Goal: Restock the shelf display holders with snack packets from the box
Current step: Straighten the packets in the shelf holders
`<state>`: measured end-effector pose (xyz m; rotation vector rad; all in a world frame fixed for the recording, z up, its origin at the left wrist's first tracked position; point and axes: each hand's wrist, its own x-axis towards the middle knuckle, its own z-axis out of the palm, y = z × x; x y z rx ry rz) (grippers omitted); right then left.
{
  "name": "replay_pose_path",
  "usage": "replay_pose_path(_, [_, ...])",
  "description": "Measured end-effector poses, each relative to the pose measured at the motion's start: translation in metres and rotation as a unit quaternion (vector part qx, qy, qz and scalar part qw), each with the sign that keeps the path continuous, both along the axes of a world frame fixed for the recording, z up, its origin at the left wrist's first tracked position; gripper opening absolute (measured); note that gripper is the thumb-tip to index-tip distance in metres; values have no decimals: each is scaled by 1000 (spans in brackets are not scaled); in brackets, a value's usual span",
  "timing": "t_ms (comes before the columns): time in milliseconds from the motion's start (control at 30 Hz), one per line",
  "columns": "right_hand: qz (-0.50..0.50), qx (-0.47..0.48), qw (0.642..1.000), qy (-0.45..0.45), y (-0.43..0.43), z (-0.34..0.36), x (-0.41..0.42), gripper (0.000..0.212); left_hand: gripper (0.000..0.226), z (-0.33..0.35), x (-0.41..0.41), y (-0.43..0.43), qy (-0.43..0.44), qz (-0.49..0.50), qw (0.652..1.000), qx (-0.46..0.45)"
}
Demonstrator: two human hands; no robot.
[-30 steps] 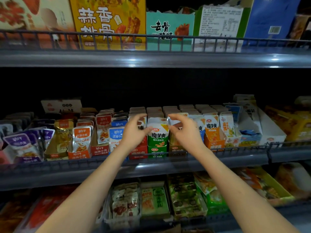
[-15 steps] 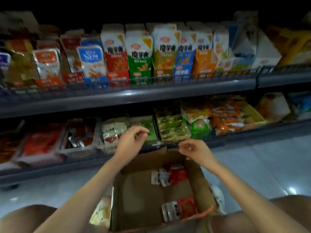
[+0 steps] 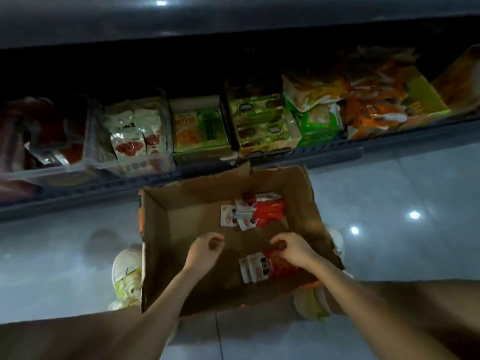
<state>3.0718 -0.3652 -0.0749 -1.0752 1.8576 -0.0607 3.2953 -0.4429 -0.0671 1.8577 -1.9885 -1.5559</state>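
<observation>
Inspected from above. Found on the floor (image 3: 78,255), at 6 o'clock of the shelf (image 3: 311,154): open cardboard box (image 3: 155,255), parked between pale shoes (image 3: 127,271), presumably to keep stock within arm's reach. Corrugated, matt brown, flaps torn and bent outward; mostly bare inside.

Located inside: snack packets in two small piles. Far pile (image 3: 253,211) at 1 o'clock of the box bottom, near pile (image 3: 255,267) at 4 o'clock. Flat, glossy pouches, red bodies with white header ends, lying loose and overlapped rather than stacked. Judged slippery and prone to fan apart when lifted.

Recorded over the box centre: left hand (image 3: 205,249), fingers loosely curled, empty, touching nothing visible. Recorded at 3 o'clock of it: right hand (image 3: 294,249), low over the near pile, fingers bent downward above the red ends. Cannot tell whether gripping or merely touching. Judged as the pick-up step, no lift yet.

Noted at 12 o'clock: display holders (image 3: 265,152) in a row behind the shelf rail, fronts low, probably to show the stock. Clear rigid plastic holder (image 3: 130,165) with white-and-red pouches at 11 o'clock; green card tray (image 3: 201,154) just beside it. Dim and blurred; labels unreadable.
</observation>
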Motion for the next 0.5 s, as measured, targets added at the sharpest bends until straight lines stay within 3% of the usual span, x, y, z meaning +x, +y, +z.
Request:
replay_pose_path(167, [94,82,991,41,-12,-49,2,50,17,-39,1,8,-10,13,997,71])
replay_pose_path(267, [158,102,978,88,-16,-74,2,51,18,-49,4,11,-16,36,994,101])
replay_pose_path(400, [246,125,949,153,-15,-96,4,45,18,-57,13,11,-12,75,990,118])
replay_pose_path(500, [336,159,908,195,-15,-102,9,43,18,-61,20,12,-13,84,989,125])
